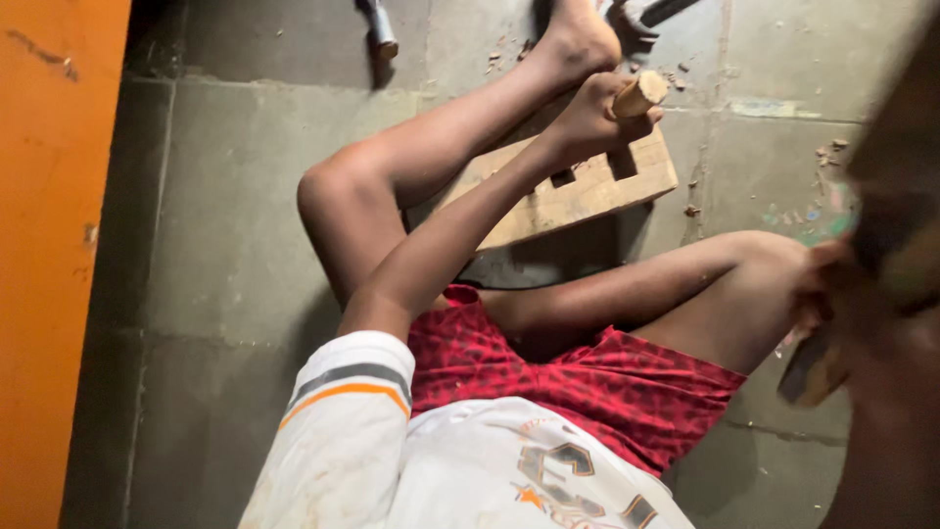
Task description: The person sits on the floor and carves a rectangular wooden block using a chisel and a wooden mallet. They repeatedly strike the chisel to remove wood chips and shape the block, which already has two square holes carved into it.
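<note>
One wooden handle [639,95] clenched in left hand [587,122] over plank [578,191]; right hand's [832,294] grip unclear.

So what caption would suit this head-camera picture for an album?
Seated on a concrete floor, left hand grips a wooden-handled tool upright on a notched wooden block.

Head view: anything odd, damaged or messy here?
Wood chips lie scattered on the concrete floor beside the notched wooden block. The left hand grips a wooden handle. The right hand is blurred, so its contents are unclear.
</note>
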